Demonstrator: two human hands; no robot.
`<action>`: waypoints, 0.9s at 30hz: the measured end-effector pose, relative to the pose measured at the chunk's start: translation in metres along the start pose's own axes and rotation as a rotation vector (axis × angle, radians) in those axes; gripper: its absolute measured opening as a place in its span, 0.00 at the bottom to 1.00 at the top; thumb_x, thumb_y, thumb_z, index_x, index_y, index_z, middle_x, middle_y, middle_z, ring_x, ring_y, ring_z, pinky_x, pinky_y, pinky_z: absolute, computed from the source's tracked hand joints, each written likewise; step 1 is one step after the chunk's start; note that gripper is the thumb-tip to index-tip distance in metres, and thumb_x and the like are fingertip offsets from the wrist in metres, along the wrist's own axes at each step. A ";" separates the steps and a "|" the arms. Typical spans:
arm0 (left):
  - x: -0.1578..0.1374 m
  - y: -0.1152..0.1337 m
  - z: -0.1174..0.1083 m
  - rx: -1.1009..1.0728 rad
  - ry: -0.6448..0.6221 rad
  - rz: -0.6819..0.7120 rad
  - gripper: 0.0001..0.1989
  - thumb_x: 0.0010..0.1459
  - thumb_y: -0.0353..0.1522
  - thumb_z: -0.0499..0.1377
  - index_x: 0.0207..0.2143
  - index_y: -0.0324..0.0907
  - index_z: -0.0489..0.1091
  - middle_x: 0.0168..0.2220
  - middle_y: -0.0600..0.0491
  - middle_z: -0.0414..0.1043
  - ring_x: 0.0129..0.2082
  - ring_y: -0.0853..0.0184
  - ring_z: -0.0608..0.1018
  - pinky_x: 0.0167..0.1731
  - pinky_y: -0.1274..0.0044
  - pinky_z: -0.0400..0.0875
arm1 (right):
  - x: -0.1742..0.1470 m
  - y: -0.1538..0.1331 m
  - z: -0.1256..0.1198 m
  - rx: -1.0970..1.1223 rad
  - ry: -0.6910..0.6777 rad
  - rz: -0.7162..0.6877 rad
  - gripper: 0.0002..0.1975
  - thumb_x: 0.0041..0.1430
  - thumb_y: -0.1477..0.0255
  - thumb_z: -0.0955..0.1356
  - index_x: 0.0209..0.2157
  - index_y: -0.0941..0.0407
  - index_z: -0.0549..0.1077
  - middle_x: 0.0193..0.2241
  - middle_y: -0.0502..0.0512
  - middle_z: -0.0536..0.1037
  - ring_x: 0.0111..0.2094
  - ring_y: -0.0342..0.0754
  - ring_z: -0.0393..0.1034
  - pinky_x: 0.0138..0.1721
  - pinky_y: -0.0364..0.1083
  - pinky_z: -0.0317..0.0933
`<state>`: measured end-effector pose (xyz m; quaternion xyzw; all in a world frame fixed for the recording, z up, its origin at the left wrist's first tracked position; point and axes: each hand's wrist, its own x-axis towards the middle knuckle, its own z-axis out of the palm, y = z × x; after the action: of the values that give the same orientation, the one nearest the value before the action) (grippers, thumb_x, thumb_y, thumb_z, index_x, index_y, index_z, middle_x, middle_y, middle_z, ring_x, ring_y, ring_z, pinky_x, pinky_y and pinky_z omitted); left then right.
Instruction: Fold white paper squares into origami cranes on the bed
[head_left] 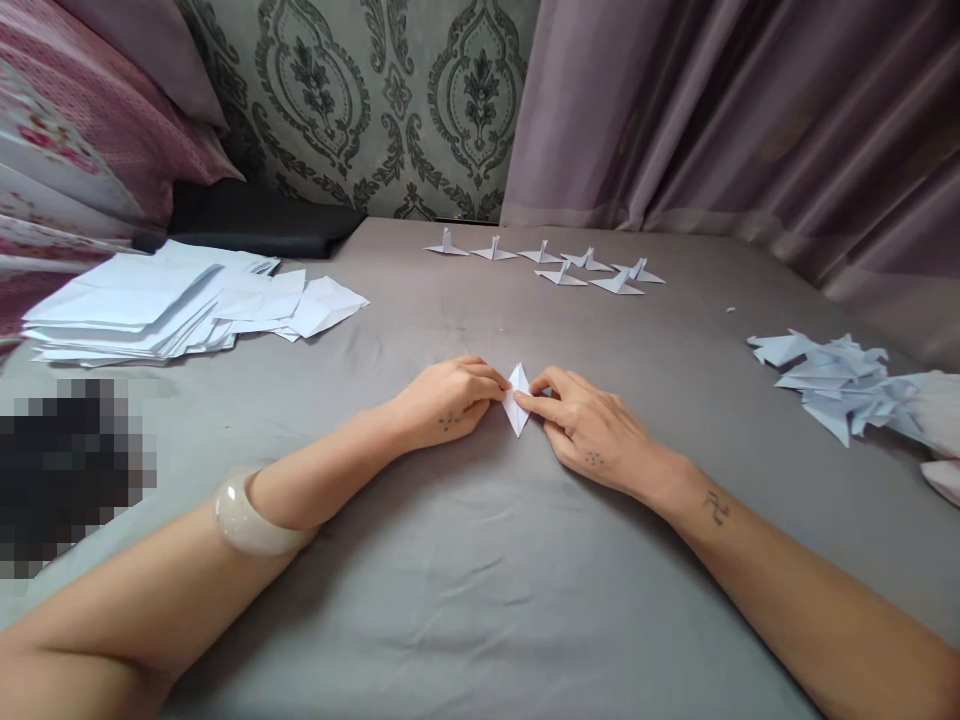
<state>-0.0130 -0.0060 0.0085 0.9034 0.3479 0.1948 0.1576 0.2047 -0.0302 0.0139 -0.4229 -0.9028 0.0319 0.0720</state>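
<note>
Centrally, on the grey cloth surface [465,580], a small white folded-paper diamond [518,418] is laid between the left hand [448,402] and the right hand [600,422], its long axis pointed away from the body, neither hand clearly nearer. Its left edge is held by the left grip; its face is touched by the right index finger, though whether it is pinched there cannot be told. Beyond, at right, white folded-paper pieces [832,380] are heaped; at left, white paper sheets [127,290] are stacked; farther, 7 white folded-paper birds [495,250] are arrayed.
</note>
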 end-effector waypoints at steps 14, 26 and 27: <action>0.009 0.001 0.012 -0.270 0.138 -0.392 0.09 0.52 0.35 0.60 0.29 0.38 0.75 0.42 0.46 0.69 0.37 0.65 0.72 0.39 0.71 0.70 | 0.009 0.010 0.015 0.546 0.266 0.291 0.15 0.55 0.78 0.61 0.40 0.53 0.76 0.37 0.52 0.78 0.33 0.44 0.71 0.38 0.45 0.63; 0.010 0.011 0.009 -0.843 0.118 -0.380 0.14 0.52 0.40 0.62 0.33 0.36 0.72 0.29 0.51 0.72 0.27 0.71 0.71 0.29 0.79 0.65 | 0.012 0.012 0.001 1.240 0.064 0.471 0.28 0.49 0.60 0.72 0.50 0.56 0.69 0.39 0.56 0.76 0.21 0.37 0.62 0.22 0.41 0.58; 0.010 0.013 0.008 -0.889 0.130 -0.372 0.14 0.51 0.39 0.63 0.32 0.36 0.72 0.29 0.51 0.73 0.28 0.71 0.72 0.30 0.78 0.65 | 0.012 0.010 -0.001 1.312 0.054 0.443 0.26 0.49 0.60 0.73 0.48 0.55 0.71 0.36 0.53 0.76 0.20 0.36 0.59 0.20 0.40 0.54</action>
<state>0.0045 -0.0093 0.0093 0.6571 0.3955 0.3490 0.5385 0.2051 -0.0148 0.0153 -0.4670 -0.5870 0.5749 0.3269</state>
